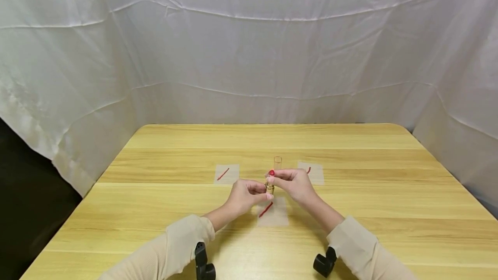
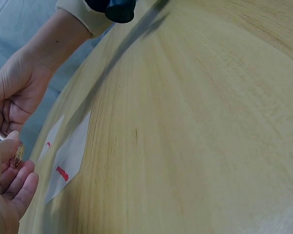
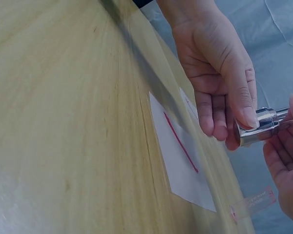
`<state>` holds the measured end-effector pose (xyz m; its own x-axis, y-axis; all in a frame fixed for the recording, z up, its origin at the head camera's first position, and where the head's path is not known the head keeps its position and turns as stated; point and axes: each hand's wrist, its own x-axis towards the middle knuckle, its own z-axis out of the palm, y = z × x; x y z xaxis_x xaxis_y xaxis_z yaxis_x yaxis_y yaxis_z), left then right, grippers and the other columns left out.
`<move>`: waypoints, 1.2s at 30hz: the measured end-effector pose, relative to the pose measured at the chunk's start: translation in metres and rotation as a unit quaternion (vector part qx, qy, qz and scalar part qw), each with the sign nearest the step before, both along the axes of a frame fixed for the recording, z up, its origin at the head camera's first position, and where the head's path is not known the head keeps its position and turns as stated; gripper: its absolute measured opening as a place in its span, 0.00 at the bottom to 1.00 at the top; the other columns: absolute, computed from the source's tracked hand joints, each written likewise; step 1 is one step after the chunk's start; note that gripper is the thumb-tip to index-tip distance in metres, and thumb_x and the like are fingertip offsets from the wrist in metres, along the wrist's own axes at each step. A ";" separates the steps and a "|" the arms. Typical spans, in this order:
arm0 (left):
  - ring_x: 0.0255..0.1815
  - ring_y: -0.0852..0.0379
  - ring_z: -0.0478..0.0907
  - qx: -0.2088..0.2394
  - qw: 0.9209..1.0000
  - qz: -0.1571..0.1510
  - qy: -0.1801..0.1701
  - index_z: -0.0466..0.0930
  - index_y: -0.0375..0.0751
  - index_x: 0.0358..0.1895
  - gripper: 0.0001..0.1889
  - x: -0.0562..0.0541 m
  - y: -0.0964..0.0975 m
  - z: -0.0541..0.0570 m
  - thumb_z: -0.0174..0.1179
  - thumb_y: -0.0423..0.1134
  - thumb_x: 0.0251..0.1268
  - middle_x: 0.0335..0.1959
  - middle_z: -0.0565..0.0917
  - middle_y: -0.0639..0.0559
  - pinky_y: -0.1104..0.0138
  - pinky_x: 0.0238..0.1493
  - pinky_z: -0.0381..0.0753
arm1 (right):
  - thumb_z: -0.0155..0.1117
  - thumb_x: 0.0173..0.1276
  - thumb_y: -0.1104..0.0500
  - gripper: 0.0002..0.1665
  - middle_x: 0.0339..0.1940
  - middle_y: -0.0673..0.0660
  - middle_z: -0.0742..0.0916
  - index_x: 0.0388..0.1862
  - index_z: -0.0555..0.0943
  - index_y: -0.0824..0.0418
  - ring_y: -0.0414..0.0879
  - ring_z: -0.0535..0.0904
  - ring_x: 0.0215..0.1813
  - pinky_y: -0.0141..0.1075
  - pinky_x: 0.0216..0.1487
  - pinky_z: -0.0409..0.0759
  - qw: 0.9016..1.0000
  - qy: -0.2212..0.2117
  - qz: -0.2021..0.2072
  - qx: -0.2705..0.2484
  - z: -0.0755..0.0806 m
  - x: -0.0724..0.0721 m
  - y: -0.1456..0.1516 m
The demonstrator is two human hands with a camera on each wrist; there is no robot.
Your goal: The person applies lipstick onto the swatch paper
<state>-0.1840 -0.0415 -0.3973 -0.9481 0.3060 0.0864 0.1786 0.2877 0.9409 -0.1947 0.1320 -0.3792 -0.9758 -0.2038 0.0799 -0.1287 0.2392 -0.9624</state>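
Over the front paper, both hands meet at a lipstick (image 1: 270, 187) with a shiny gold case and a red tip. My left hand (image 1: 243, 195) pinches the base of the case between thumb and fingers. Higher up, my right hand (image 1: 295, 185) pinches the narrower upper part, just below the red tip. From the right wrist view, the left thumb presses along the metal base (image 3: 259, 127), while the right hand (image 3: 290, 165) comes in from the right edge. A clear cap (image 1: 278, 162) stands on the table behind the hands.
Three pale paper squares lie on the wooden table (image 1: 155, 211), each with a red stroke: a left one (image 1: 233, 179), a front one (image 1: 279, 218) and a right one (image 1: 318, 173), partly behind the right hand. White cloth (image 1: 249, 55) hangs behind the table's back edge.
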 end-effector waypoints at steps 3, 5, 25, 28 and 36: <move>0.27 0.62 0.82 0.002 1.000 -0.009 0.004 0.85 0.29 0.34 0.11 0.000 -0.001 -0.001 0.69 0.34 0.50 0.31 0.86 0.38 0.74 0.29 0.81 | 0.68 0.59 0.57 0.17 0.42 0.61 0.87 0.42 0.84 0.68 0.37 0.83 0.42 0.33 0.48 0.81 1.000 0.004 0.008 -0.004 0.002 0.001 0.000; 0.26 0.64 0.80 0.003 1.000 -0.024 0.009 0.85 0.29 0.35 0.10 -0.001 -0.002 -0.001 0.68 0.34 0.51 0.31 0.86 0.37 0.75 0.29 0.80 | 0.67 0.59 0.57 0.17 0.42 0.62 0.87 0.42 0.84 0.69 0.36 0.83 0.41 0.32 0.47 0.81 1.000 0.009 0.021 -0.010 0.003 0.001 0.001; 0.41 0.60 0.82 0.020 0.980 -0.196 -0.023 0.77 0.23 0.48 0.15 -0.012 -0.018 0.005 0.57 0.32 0.63 0.45 0.82 0.31 0.71 0.46 0.81 | 0.62 0.63 0.61 0.17 0.44 0.67 0.85 0.43 0.80 0.76 0.35 0.83 0.43 0.29 0.50 0.79 0.994 0.040 0.095 -0.039 0.006 -0.001 0.008; 0.43 0.59 0.82 0.012 0.983 -0.181 -0.017 0.78 0.24 0.49 0.15 -0.011 -0.017 0.005 0.58 0.33 0.63 0.46 0.82 0.32 0.71 0.46 0.81 | 0.64 0.62 0.60 0.17 0.43 0.67 0.86 0.42 0.81 0.74 0.35 0.83 0.42 0.29 0.48 0.80 0.996 0.036 0.079 -0.035 0.006 -0.001 0.007; 0.36 0.57 0.84 0.001 0.996 -0.089 0.016 0.82 0.28 0.44 0.15 -0.007 -0.009 0.005 0.65 0.35 0.56 0.38 0.85 0.36 0.74 0.39 0.82 | 0.67 0.59 0.58 0.17 0.42 0.65 0.87 0.41 0.83 0.71 0.36 0.83 0.40 0.30 0.45 0.82 0.999 0.025 0.041 -0.023 0.006 -0.001 0.006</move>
<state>-0.1910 -0.0501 -0.3928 -0.8758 0.4684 0.1160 0.2563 0.2479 0.9342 -0.1959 0.1375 -0.3727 -0.9504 -0.2776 0.1401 -0.1950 0.1811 -0.9640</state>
